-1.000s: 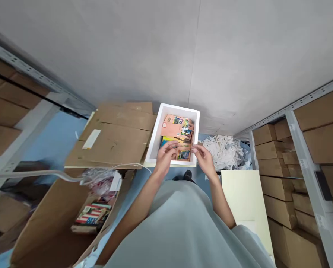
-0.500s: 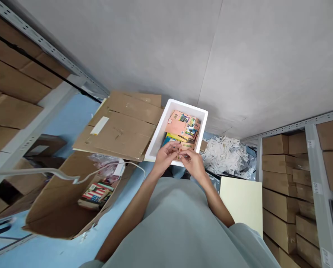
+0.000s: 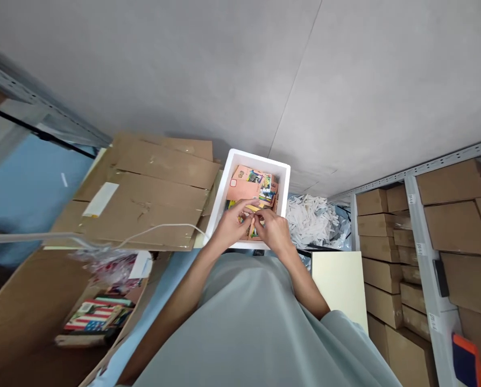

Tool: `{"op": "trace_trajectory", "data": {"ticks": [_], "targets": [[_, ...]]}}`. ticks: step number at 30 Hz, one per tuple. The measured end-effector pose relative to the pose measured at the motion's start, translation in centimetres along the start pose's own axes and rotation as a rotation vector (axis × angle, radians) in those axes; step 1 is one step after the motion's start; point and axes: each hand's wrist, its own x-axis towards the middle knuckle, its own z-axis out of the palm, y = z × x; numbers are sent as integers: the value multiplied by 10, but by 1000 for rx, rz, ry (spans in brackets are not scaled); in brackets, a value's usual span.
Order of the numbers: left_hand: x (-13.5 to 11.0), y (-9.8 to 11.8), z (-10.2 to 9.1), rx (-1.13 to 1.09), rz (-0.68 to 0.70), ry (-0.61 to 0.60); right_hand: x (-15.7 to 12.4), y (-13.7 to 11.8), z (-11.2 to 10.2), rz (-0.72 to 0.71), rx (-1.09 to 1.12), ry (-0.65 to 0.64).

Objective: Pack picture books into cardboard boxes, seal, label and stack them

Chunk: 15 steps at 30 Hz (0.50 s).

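Both hands work over a white foam box [image 3: 260, 160] that holds a pile of printed paper pieces, mostly pink. A pink card [image 3: 246, 190] lies near the top of that pile. My left hand [image 3: 233, 224] has its thumb and forefinger drawn together above the near end of the box. Opposite it, my right hand [image 3: 274, 231] pinches at the same spot, its fingertips meeting those of the left. Whatever lies between the fingertips is too small to make out.
Flattened cardboard [image 3: 160, 199] lies left of the foam box. Below it, an open carton [image 3: 34, 301] contains flag-printed packs [image 3: 93, 316]. A heap of white paper strips [image 3: 313, 220] and a cream board [image 3: 339, 285] are at right, beside shelves of brown boxes [image 3: 380, 263].
The view has turned, so the surroundings sit farther left in the picture. Both hands stay pinched together over the box, with slightly shifted fingers.
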Motion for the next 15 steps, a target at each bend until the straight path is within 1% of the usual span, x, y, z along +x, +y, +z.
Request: {"op": "trace_trajectory", "data": {"ticks": [5,9,12,15], "targets": [[9,0,-13,3,5,-16,12,-12,8,26,-162,-16],[14,-5,-23,76,54,-82,20,-18,16,37,-264,-79],[16,-14,-30,97,78,-119,26,-21,23,65,-314,-115],[22,-31,-37,152,83,-151,30,-21,26,133,-364,-73]]}}
